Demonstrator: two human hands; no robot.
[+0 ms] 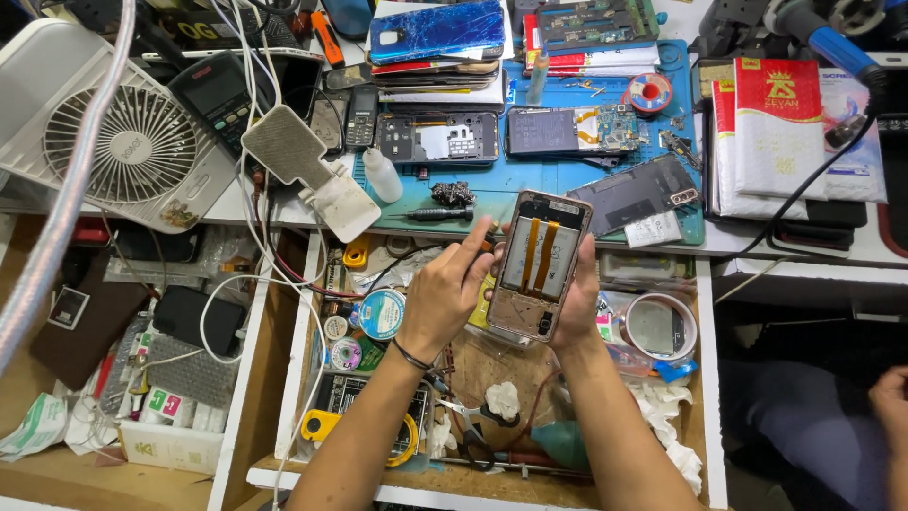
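My right hand holds an opened phone upright over a drawer, its back cover off, showing a pale battery and two orange flex ribbons. My left hand is beside the phone's left edge, with its index finger raised toward the phone's upper left corner; I cannot tell whether the fingertip touches it. A dark band circles my left wrist. A black screwdriver lies on the blue mat just above my left hand.
Stripped phones, a circuit board and a dark back panel lie on the mat. A white fan stands at left. The open drawer holds tape rolls, solder, pliers and tissues. Another person's hand shows at right.
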